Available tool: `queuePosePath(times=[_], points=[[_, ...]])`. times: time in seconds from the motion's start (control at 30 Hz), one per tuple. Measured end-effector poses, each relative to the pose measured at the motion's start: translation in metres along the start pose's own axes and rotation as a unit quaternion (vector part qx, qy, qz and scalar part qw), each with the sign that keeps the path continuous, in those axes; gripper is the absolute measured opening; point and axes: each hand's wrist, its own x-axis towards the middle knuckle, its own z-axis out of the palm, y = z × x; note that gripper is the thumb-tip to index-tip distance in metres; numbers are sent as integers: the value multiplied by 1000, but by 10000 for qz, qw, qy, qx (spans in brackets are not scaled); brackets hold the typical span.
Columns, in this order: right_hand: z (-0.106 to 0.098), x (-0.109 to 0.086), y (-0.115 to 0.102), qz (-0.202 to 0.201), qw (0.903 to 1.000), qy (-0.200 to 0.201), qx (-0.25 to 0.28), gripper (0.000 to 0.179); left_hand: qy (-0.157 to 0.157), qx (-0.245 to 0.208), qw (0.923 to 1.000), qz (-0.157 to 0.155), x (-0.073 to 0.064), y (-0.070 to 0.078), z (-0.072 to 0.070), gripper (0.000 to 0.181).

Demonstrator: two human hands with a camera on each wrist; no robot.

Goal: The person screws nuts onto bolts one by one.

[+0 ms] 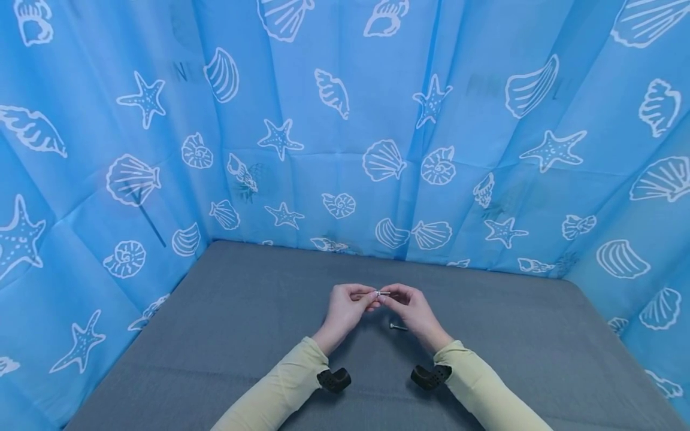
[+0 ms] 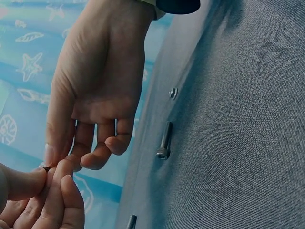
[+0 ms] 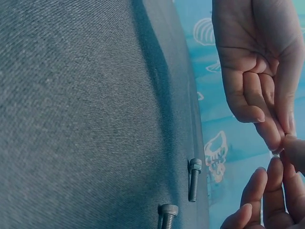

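Note:
My left hand (image 1: 347, 311) and right hand (image 1: 415, 311) meet fingertip to fingertip above the table. Between them they pinch a small silver bolt (image 1: 385, 293), whose thin shank shows in the head view; fingers mostly cover the rest. In the left wrist view the left hand (image 2: 100, 81) reaches down from the top, its other fingers loosely bent. The right hand (image 3: 257, 62) comes from the top in its own wrist view. Below the hands a socket-head bolt (image 2: 165, 140) lies on the cloth, with a small nut (image 2: 173, 93) apart from it.
Another bolt (image 2: 132, 222) lies partly in the left wrist view. Two bolts show in the right wrist view, one bolt (image 3: 194, 180) farther off and one bolt (image 3: 168, 214) cut by the frame edge. Grey cloth covers the table (image 1: 259, 311); a blue shell-patterned curtain (image 1: 334, 137) surrounds it.

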Motion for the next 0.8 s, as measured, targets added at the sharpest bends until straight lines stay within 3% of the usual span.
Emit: queuePosePath(times=[0.4,0.63,0.8], points=[[-1,-2,-7,1,10000,-96,16,25,-51,161,9999,-38,-2,2,-3,11],[-2,4,-8,246,9995,-108,-165,32,-182,-240,9990,-331,4,10,-14,15],[-4,6,-11,461,9986,-167,-214,36,-196,-176,9988,-415,8,13,-22,20]])
